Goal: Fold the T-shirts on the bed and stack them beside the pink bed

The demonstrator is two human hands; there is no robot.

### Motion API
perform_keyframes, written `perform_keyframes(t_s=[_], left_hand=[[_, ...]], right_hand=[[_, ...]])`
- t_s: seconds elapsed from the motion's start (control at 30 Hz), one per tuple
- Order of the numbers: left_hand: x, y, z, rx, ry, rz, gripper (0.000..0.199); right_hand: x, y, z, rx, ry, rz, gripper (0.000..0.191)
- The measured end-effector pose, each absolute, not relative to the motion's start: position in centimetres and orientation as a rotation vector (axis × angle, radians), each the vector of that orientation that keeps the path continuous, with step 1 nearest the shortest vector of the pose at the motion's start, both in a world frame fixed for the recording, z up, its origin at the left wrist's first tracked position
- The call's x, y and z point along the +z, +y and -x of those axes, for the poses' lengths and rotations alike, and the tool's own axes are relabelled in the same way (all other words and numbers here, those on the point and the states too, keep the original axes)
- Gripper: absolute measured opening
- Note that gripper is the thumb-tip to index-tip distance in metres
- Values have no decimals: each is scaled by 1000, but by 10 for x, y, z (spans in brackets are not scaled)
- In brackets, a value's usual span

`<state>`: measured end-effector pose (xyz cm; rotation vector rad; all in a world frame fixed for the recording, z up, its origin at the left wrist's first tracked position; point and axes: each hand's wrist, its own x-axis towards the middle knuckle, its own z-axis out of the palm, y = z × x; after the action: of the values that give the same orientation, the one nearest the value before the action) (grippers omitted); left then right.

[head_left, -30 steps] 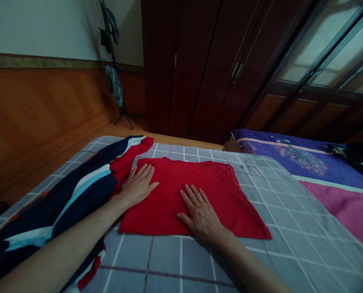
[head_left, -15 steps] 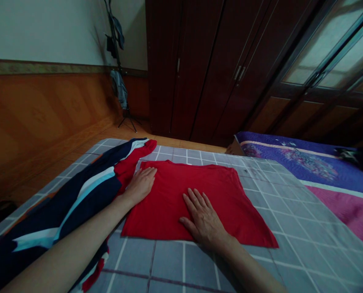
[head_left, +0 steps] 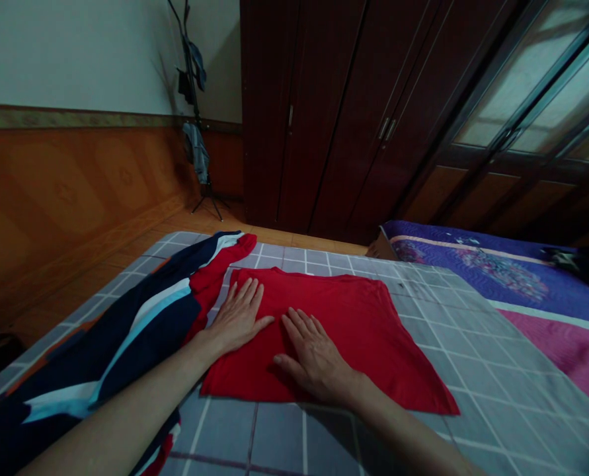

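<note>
A red garment (head_left: 358, 330) lies flat on the grey checked cloth (head_left: 274, 433), its wider edge toward me. On its left part rests my left hand (head_left: 239, 316), palm down with the thumb stretched out to the right. My right hand (head_left: 314, 354) lies near the middle of the garment, fingers spread and pointing up and left. The hands are apart, a short gap of red fabric between them. Neither hand grips anything. To the left, partly under my left forearm in view, is a navy garment (head_left: 160, 337) with white, light blue and red parts.
A purple and pink cover (head_left: 472, 264) lies at the right beyond the checked surface. Dark red wardrobe doors (head_left: 318, 119) stand across the back. A coat stand (head_left: 195, 99) with hanging clothes is at the back left, by the wall (head_left: 76, 165).
My left hand has shifted slightly right and down, its thumb now stretched out. My right hand has slid left, closer to it. The view has tilted slightly.
</note>
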<state>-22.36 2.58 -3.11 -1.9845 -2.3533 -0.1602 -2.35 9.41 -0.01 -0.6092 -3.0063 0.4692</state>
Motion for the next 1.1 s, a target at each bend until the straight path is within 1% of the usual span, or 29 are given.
perform_keyframes(t_s=[0.1,0.17,0.3,0.37,0.53,0.6,0.7,0.87,1.0,1.03,1.1], left_hand=[[-33,23,226,-119,-2481,1969,71],[-32,22,225,-106,-2566,1948,71],[-29,22,221,-117,-2661,1896,84],[-26,22,218,-95,-2675,1877,89],[-22,23,214,-78,-2685,1828,87],[-23,23,214,-97,-2708,1818,88],[-24,23,214,-109,-2723,1816,89],[-25,24,215,-134,-2708,1846,90],[-26,23,216,-131,-2719,1803,90],[-27,23,216,-137,-2705,1801,88],[-28,21,216,-168,-2585,1851,80]], right_hand=[[0,103,61,529,-2956,447,72],[-7,120,83,497,-2959,390,70],[-19,158,108,295,-2979,492,66],[-19,168,114,248,-2957,553,63],[-19,166,134,342,-2992,175,49],[-22,168,144,342,-3004,192,48],[-25,172,157,309,-2973,314,49],[-26,165,168,289,-2955,283,50],[-22,157,167,261,-2920,430,62],[-20,154,164,247,-2896,466,64],[-17,145,155,217,-2846,488,61]])
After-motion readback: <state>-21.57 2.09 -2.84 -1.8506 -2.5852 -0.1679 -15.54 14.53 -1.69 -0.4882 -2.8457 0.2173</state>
